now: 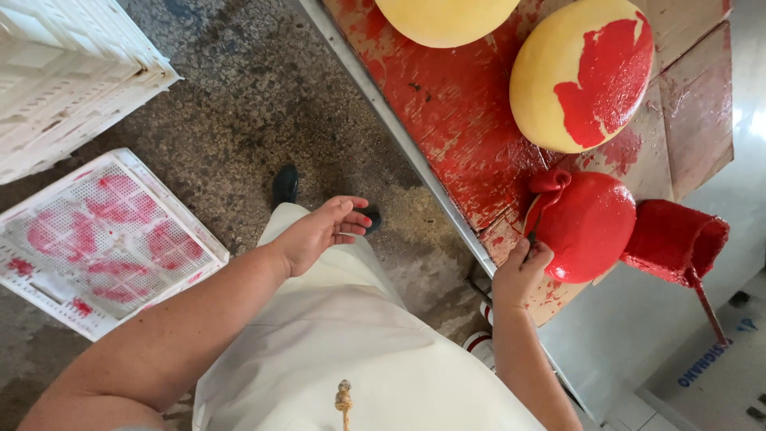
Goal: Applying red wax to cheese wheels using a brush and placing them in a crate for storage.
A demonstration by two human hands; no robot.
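The right hand (520, 271) pinches a brush (545, 199) against the red ball (586, 223) at the board's (455, 112) near edge, the left hand (319, 231) hangs loosely curled and empty, and the ball looks heavy, wet and slippery, so hold it underneath.

Soft, even daylight fills the scene, bright without harshness. Glare washes out the pale surface at the right edge (750, 120), and the white crates (72, 80) at upper left run near overexposure. Shadows are faint; a dim one lies on the concrete floor (263, 104) beside the tabletop (447, 112). Focus is sharp throughout, with wide-angle bending of straight lines toward the edges.
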